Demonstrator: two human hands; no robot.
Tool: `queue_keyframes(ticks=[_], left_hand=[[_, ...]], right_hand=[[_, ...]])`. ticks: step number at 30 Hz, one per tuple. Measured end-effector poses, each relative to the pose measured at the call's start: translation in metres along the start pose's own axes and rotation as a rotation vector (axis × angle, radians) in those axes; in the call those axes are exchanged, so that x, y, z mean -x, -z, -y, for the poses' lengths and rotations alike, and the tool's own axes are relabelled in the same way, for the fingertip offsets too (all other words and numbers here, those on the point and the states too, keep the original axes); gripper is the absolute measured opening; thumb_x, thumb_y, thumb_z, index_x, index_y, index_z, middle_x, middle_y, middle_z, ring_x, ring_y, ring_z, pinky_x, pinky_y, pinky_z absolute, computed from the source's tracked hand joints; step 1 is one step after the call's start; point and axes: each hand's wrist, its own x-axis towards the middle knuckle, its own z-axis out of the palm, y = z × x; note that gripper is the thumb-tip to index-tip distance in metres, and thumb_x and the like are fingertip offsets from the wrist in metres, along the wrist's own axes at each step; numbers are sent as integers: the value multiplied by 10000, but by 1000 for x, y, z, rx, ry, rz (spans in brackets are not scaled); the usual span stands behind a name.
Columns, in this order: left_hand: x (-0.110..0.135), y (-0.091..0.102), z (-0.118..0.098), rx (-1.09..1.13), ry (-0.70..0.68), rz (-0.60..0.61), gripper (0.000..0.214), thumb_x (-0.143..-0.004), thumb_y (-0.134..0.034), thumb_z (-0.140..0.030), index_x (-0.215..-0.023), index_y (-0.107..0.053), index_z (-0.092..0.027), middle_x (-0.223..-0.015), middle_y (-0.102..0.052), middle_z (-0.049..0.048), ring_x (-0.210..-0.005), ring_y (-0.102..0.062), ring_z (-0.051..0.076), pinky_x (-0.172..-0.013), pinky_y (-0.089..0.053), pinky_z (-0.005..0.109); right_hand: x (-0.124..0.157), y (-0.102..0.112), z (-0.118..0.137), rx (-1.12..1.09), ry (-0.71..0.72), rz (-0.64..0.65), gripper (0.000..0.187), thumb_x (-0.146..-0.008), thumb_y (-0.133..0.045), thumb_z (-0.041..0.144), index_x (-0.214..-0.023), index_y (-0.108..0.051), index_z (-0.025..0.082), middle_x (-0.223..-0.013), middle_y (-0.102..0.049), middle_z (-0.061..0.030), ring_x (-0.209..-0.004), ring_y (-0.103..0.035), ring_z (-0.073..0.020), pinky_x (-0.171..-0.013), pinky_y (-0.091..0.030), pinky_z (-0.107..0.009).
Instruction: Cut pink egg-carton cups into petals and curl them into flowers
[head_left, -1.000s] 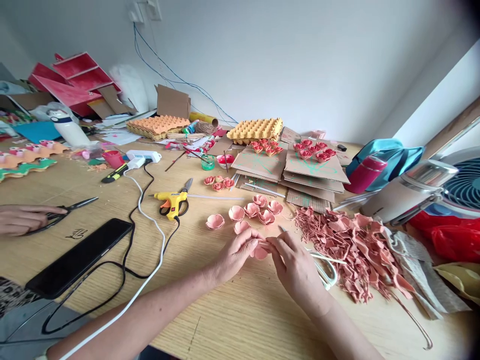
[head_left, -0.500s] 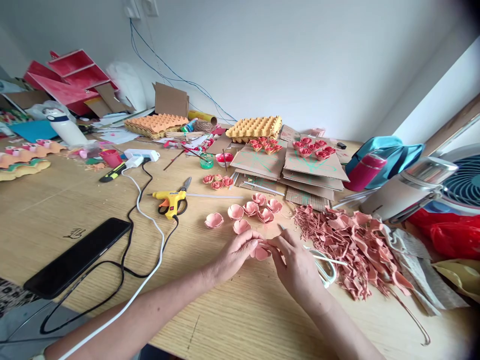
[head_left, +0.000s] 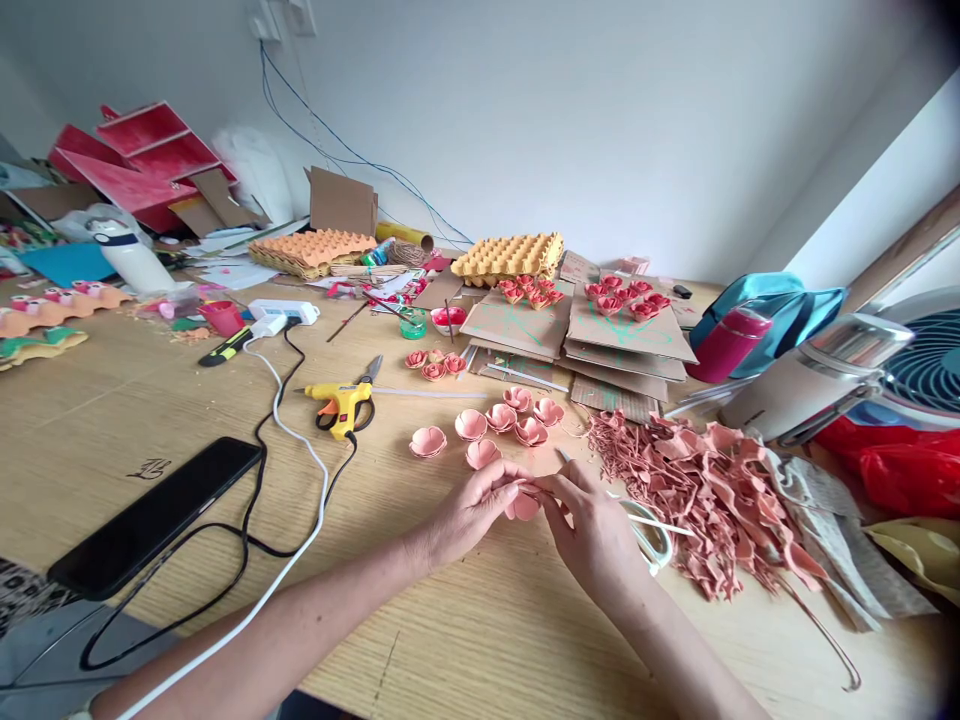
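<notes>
Between my fingertips is a pink egg-carton flower (head_left: pixel 523 506), its petals partly hidden by both hands. My left hand (head_left: pixel 476 508) pinches its left edge with thumb and forefinger. My right hand (head_left: pixel 592 525) is closed on its right edge, fingers bent. Scissors with pale handles (head_left: pixel 651 540) lie beside and partly beneath my right hand, the blade tip showing past the knuckles. Just beyond my hands stand several pink cup-shaped flowers (head_left: pixel 471 425) on the wooden table (head_left: pixel 420 640). A heap of pink carton scraps (head_left: pixel 705 500) lies to the right.
A yellow glue gun (head_left: pixel 337 402) rests over dark scissors at left, near a black phone (head_left: pixel 157 515) and cables. Red-edged flowers (head_left: pixel 435 365) sit farther back. Stacked cardboard (head_left: pixel 630 335) holds more. A steel flask (head_left: pixel 810 380) stands at right; egg trays (head_left: pixel 510 257) lie behind.
My hands stay in nearly the same place. The held flower is turned slightly, and a little more of its petals shows between my fingers.
</notes>
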Motion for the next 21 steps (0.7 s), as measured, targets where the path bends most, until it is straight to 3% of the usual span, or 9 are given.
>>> queue_keyframes(ticks=[5,10,15,21], left_hand=[[-1,2,3,-11,28,-20,307,-924,-519,-450,-974,-611,-162,-923,-598,43,-823,-539,150,-806,-464,300],[-1,4,4,6,53,-35,279,-929,-516,-431,-967,-607,-170,-926,-590,38,-878,-551,162,-812,-460,293],[-1,4,6,50,42,-54,283,-958,-460,-433,-956,-600,-187,-959,-560,26,-907,-527,151,-834,-454,283],[0,2,8,145,119,-37,269,-920,-539,-447,-980,-611,-195,-995,-559,24,-917,-540,142,-865,-466,292]], right_hand=[[1,-1,0,55,11,18,206,-949,-486,198,-1015,-673,255,-875,-569,-22,-689,-577,-130,-600,-416,-233],[1,-1,4,187,123,-14,236,-965,-444,177,-1008,-672,222,-894,-568,-57,-783,-579,-173,-669,-426,-271],[0,0,2,101,37,-8,220,-959,-464,182,-1067,-644,249,-920,-572,-36,-730,-583,-145,-664,-437,-260],[0,0,0,62,26,-4,218,-920,-497,138,-1020,-650,256,-893,-572,-22,-718,-590,-141,-629,-420,-248]])
